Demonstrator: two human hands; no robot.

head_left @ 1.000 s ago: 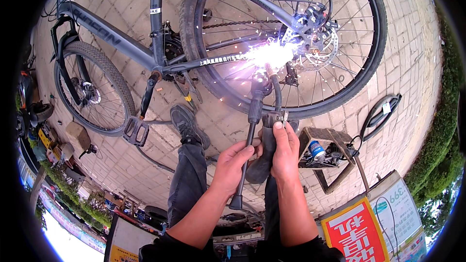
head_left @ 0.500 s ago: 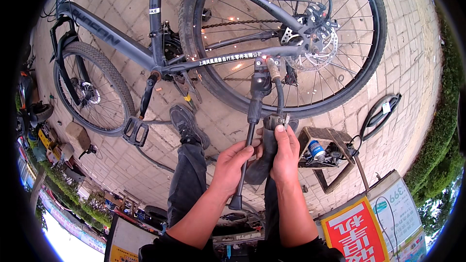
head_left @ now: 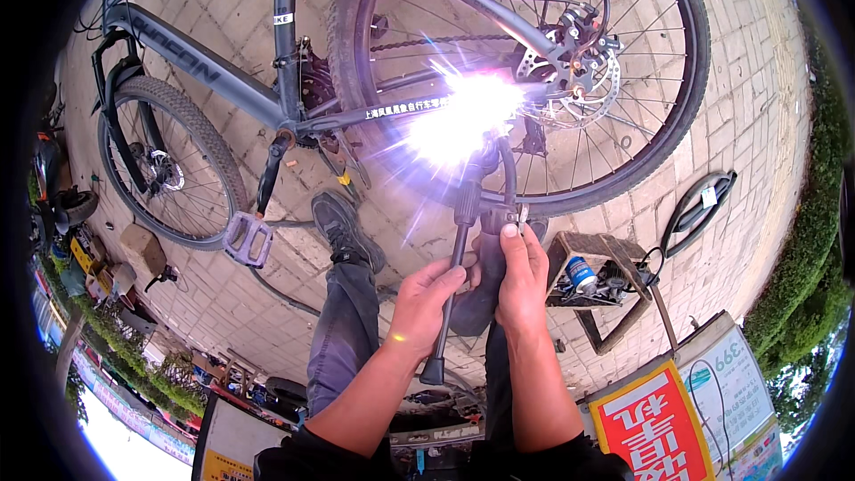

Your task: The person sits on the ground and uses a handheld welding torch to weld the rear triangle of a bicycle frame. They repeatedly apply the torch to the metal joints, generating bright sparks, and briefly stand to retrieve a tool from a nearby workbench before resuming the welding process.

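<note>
We could pass over bare pavement (head_left: 757, 80) toward its right edge, between rear wheel (head_left: 699, 62) and hedge (head_left: 802, 240), around a black loop (head_left: 709, 198); ahead, wheel and blinding glare (head_left: 468, 120) block us; a wooden crate (head_left: 598, 246) stands near the right hand (head_left: 523, 285), a trousered leg (head_left: 347, 312) near the left hand (head_left: 426, 294).

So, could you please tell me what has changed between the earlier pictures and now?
Half a second ago the bright glare had died away to a few sparks; now white-violet glare again hides the top of the kickstand, and the pedal looks paler. Nothing was let go: the left hand still holds the kickstand, the right hand the black-handled tool.
</note>
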